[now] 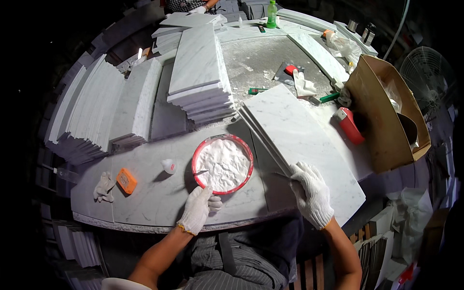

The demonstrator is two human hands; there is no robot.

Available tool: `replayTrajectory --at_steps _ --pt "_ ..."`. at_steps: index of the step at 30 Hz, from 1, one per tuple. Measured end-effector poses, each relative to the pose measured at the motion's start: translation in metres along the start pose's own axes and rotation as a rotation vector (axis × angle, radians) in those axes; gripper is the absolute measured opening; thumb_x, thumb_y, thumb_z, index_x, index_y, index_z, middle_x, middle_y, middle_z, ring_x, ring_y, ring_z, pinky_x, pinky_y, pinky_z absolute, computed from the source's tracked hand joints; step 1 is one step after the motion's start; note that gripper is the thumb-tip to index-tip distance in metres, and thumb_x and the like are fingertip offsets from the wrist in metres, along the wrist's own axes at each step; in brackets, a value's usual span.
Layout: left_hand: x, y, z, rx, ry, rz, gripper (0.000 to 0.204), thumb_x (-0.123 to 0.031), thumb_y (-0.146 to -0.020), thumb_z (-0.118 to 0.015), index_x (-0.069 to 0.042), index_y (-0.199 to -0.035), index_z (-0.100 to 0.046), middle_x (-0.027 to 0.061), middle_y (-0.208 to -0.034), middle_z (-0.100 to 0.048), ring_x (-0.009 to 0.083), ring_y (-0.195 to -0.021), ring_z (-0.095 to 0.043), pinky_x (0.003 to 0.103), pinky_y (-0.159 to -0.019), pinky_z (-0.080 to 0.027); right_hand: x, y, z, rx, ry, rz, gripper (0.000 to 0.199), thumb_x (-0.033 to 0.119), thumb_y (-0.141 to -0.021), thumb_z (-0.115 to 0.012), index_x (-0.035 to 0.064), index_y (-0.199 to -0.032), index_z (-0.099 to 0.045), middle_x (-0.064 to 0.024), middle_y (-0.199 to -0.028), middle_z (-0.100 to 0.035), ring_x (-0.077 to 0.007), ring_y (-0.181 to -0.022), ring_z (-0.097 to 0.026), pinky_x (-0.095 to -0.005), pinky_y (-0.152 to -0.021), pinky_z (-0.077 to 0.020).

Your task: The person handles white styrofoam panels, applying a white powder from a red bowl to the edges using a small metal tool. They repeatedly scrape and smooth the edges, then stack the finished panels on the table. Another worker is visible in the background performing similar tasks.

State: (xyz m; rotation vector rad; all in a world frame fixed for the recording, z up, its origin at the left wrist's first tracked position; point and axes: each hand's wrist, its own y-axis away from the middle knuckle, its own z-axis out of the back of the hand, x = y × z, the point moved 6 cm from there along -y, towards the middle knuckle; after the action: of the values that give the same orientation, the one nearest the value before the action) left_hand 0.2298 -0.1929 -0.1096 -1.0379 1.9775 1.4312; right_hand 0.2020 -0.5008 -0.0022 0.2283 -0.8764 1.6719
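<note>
A round red bowl (251, 164) full of white powder or paste stands on the table in front of me. My left hand (197, 209), in a white knit glove, pinches its near rim. Near the bowl's left wall, a small dark tip (201, 172) pokes out of the white filling. To the right lies a short stack of white marble slabs (299, 130), set at an angle. My right hand (311, 195), gloved too, rests curled on the stack's left edge. A thin dark blade-like tool (281, 175) sticks out leftward from its fingers; its handle is hidden.
Left of the bowl are a small white bottle (168, 166), an orange box (126, 181) and a crumpled glove (104, 187). Marble stacks (198, 63) rise behind. A cardboard box (386, 111) and a red tool (350, 125) stand right. Another person's gloved hand (198, 9) shows far off.
</note>
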Motion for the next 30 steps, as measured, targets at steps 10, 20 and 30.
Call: replayTrajectory --at_steps 10,20,30 --pt "-0.004 0.011 0.002 -0.106 0.084 0.010 0.017 -0.023 -0.101 -0.052 -0.006 -0.103 -0.051 0.0099 -0.082 -0.062 0.0216 -0.068 -0.065 0.034 -0.061 -0.055 -0.014 -0.015 0.014 -0.014 -0.018 -0.135 0.017 0.004 -0.082 -0.065 0.0048 -0.098 -0.061 -0.0162 -0.113 -0.065 -0.0362 -0.110 -0.059 -0.0422 -0.095 -0.0467" --pt "-0.022 0.061 -0.027 0.427 -0.616 0.553 0.047 -0.027 -0.101 -0.051 -0.001 -0.138 -0.043 0.0173 -0.112 -0.063 0.0248 -0.096 -0.067 0.037 -0.083 -0.056 -0.049 0.096 0.055 -0.255 -0.566 -0.670 0.015 0.004 -0.097 -0.054 0.0007 -0.110 -0.058 -0.0119 -0.110 -0.065 -0.0158 -0.102 -0.060 -0.0304 -0.091 -0.0483" --pt "-0.068 0.012 -0.278 0.825 -1.436 -1.063 0.037 -0.024 -0.087 -0.067 -0.007 -0.119 -0.060 0.0146 -0.108 -0.063 0.0309 -0.101 -0.061 0.041 -0.089 -0.048 -0.083 0.144 0.092 -0.674 -0.367 -0.731 0.017 0.009 -0.104 -0.043 -0.0008 -0.114 -0.053 -0.0144 -0.125 -0.062 -0.0149 -0.117 -0.056 -0.0257 -0.099 -0.0392"
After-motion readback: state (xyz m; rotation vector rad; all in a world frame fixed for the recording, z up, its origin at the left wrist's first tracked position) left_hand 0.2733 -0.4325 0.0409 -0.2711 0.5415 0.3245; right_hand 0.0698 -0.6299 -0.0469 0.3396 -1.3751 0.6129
